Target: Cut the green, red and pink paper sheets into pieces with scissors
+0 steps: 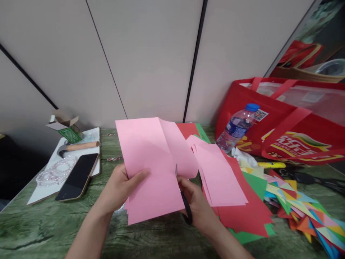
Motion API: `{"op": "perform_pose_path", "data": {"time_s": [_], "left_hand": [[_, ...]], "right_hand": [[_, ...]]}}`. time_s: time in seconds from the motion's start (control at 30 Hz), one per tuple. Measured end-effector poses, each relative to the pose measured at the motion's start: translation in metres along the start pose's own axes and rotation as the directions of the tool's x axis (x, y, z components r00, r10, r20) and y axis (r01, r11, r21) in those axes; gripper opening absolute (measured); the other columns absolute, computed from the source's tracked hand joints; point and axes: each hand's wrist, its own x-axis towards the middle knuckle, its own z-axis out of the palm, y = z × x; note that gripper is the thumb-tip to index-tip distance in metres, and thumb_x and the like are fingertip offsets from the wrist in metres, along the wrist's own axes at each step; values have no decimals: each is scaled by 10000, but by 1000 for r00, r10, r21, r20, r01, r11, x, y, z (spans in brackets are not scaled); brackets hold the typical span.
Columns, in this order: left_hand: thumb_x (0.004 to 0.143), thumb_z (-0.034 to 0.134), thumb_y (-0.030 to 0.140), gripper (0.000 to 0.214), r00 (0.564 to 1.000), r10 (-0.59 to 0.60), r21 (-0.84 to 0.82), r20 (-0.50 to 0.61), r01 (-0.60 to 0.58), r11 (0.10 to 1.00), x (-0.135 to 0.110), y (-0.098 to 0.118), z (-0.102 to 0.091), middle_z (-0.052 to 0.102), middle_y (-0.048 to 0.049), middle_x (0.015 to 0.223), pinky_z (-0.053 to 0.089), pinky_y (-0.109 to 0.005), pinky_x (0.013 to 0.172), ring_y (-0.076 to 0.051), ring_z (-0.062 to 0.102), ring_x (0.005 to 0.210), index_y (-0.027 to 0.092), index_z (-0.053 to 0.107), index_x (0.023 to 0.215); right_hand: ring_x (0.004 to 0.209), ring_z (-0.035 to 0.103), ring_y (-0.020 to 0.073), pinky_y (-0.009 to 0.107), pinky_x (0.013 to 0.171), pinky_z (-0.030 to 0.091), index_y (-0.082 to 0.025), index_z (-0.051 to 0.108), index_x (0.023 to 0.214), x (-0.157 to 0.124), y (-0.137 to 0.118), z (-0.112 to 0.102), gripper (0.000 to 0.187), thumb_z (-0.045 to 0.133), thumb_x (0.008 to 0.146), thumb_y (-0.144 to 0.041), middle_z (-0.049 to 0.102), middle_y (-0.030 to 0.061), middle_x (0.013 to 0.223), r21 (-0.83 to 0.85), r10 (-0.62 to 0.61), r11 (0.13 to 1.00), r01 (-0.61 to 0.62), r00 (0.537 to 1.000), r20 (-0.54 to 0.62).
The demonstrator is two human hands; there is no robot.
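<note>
In the middle of the head view I hold up pink paper (151, 158), several sheets by the look of its lower left edge. My left hand (125, 187) grips its left side, thumb on top and fingers hidden beneath. My right hand (195, 201) is closed on black-handled scissors (187, 212) at the right side of the paper. One blade shows above the sheet, along a cut running up the crease. The part right of the cut curls away. Close by on the right lies a stack of cut pink sheets (221, 176) on red paper (242, 212) and green paper.
A plastic bottle (235, 127) leans against a red bag (291, 129) at the right. Folded coloured paper pieces (309, 212) lie in front of it. On the left are a phone (78, 176), beads (56, 171), a wooden-handled tool (82, 146) and a small open box (70, 131).
</note>
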Motion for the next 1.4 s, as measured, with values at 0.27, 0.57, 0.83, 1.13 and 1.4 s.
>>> {"op": "perform_pose_path", "data": {"time_s": [0.27,0.57,0.83,1.13,1.4], "left_hand": [[685,666,332,161,1000,9,-4,6,-9,1000,0,1,0,684,-38,686,440,-200,426,-151,587,540,176,660,721],[675,673,340,184,1000,-4,-11,-6,4,1000,-1,1,0,685,-47,694,452,-217,432,-164,593,546,167,660,737],[677,673,342,169,1000,8,-2,-1,-8,1000,-1,1,0,682,-39,679,451,-201,432,-149,592,538,178,662,716],[698,657,344,169,1000,1,8,17,-1,1000,-1,0,0,673,-43,686,445,-194,437,-143,579,554,177,660,723],[713,647,344,185,999,-16,-31,45,17,999,0,-3,-1,676,-42,733,463,-213,468,-147,589,589,173,647,785]], "right_hand": [[796,611,222,321,759,443,-186,559,847,0,2,-2,432,791,535,-374,663,63,859,1,-7,1000,7,1000,-9],[788,601,221,307,701,449,-187,576,812,0,-1,1,365,790,529,-275,672,44,796,-28,11,1000,-12,998,-56],[740,590,196,281,645,438,-192,582,776,-1,0,-1,299,760,536,-200,668,21,756,-29,13,999,-15,996,-85],[673,576,174,261,599,422,-193,588,709,1,-1,1,264,756,508,-154,662,-2,686,8,27,1000,-26,992,-124],[628,592,163,238,563,427,-193,619,665,4,6,1,199,734,511,-142,670,-13,631,51,62,997,-54,983,-171]]}}
